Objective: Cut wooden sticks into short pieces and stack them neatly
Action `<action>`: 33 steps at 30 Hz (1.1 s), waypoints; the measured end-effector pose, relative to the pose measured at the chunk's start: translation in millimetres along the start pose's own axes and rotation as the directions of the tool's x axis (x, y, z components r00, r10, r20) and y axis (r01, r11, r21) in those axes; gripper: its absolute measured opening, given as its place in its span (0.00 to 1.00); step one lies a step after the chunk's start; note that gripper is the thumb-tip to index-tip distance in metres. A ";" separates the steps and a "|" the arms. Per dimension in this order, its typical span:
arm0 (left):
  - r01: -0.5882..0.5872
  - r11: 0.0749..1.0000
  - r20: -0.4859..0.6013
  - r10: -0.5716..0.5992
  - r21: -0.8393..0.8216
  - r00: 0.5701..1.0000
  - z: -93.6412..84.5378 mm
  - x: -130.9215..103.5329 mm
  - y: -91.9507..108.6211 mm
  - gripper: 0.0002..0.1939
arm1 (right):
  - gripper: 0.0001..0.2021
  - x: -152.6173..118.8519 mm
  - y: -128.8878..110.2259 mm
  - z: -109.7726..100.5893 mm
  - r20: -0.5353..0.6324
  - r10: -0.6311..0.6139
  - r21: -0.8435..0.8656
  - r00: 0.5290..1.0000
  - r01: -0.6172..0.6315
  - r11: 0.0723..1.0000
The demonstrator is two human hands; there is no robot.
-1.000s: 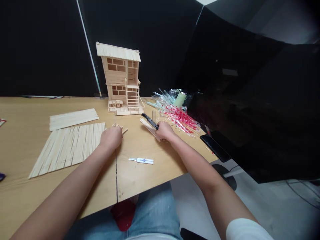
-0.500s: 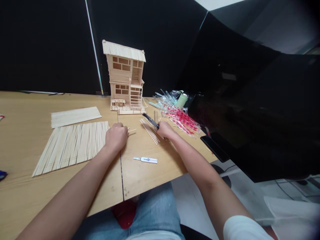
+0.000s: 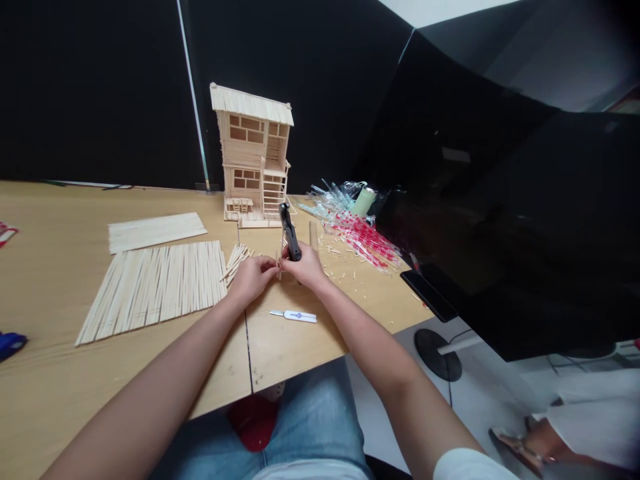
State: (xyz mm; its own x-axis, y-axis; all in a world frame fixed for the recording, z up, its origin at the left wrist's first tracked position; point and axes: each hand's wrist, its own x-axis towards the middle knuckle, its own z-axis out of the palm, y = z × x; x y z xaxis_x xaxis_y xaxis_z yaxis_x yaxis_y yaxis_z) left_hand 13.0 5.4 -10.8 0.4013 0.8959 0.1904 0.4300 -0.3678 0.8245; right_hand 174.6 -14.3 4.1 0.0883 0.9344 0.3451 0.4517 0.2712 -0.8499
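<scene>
My left hand pinches a thin wooden stick close to the fingertips of my right hand. My right hand is closed around a black hand tool that points up and away; its exact kind is hard to make out. The fingertips of both hands meet at the stick. Beside my left hand lies a pile of short wooden sticks. A white craft knife with its blade out rests on the table below my hands. More sticks are partly hidden behind my right hand.
A model house of sticks stands at the back. Left lie a wide row of sticks and a smaller stick panel. Right are plastic wrappers, a pale green cylinder, wood scraps and a black phone.
My right hand has moved left and turned the black tool more upright. My left hand has moved right to meet it, uncovering the short stick pile. A person's foot now shows at lower right.
</scene>
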 end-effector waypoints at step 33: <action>-0.051 0.986 0.061 0.041 0.159 0.997 -7.2 -1.1 5.8 0.12 | 0.17 -18.3 -15.7 -27.4 -0.120 0.037 -0.234 0.992 -0.064 0.970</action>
State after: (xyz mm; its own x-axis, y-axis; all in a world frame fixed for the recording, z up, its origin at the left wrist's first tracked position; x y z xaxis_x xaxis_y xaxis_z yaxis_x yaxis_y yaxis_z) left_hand 9.3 4.1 -2.4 0.4676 0.8630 0.1911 0.5323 -0.4476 0.7186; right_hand 190.2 -42.0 22.0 0.2106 0.9093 0.3590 0.6404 0.1491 -0.7534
